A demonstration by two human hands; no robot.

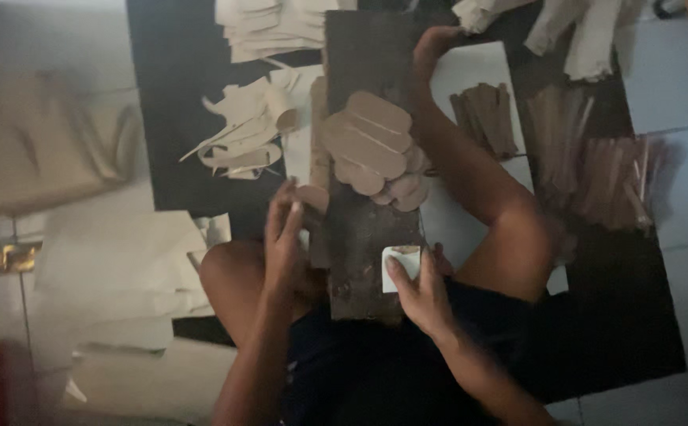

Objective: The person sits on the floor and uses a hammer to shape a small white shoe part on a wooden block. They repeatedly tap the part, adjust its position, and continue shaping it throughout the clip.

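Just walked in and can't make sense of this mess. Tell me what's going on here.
A person sits on the floor with a dark board resting on their lap. The right hand holds a small white piece against the board; the left hand pinches a tan oval piece. More oval pieces are piled further up the board. Paper scraps lie to the left, brown strips to the right, on a dark mat.

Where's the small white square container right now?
Head view, lower centre: the small white square container sits in the right hand, its fingers around it, over the dark wooden board.
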